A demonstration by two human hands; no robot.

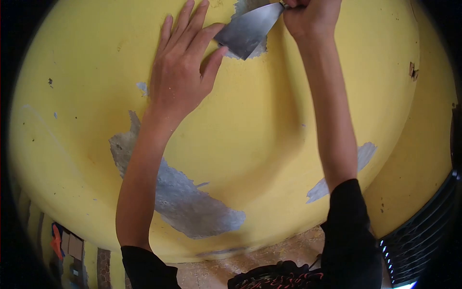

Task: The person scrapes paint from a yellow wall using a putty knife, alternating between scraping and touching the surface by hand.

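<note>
My right hand point(312, 17) is closed round the handle of a putty knife point(251, 30) at the top of the view. The knife's wide metal blade slants down to the left, over a bare grey patch point(260, 48) in the yellow painted surface point(240, 115). My left hand point(185, 67) lies flat on the paint with its fingers apart. Its thumb and forefinger tips are right at the left corner of the blade. The handle is mostly hidden in my right fist.
A large grey patch point(192, 207) with ragged paint edges lies lower on the curved yellow surface. A smaller one point(317, 190) shows beside my right forearm. At lower right stands a black slatted object point(418, 245). An orange item point(57, 241) and a brown box point(74, 246) sit at lower left.
</note>
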